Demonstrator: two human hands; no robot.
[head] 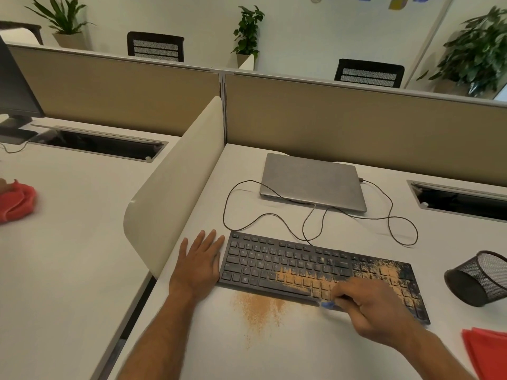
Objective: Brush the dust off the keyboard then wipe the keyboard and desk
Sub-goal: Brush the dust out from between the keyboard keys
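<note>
Dusty keyboard on a white desk, one hand flat, the other brushing.

The key legends are too blurred to read. The black keyboard (315, 272) lies near the front of the desk (274, 346), orange-brown dust (301, 279) covering its right half and spilling onto the desk. The left hand (200, 263) rests flat, fingers straight, beside the keyboard's left end. The right hand (375, 305) curls around a small blue brush (327, 305) at the keyboard's front edge.

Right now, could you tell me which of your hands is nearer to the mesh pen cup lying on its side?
Right. The right hand is over the keyboard's right half; the left hand lies flat beyond its far end from the mesh pen cup.
</note>
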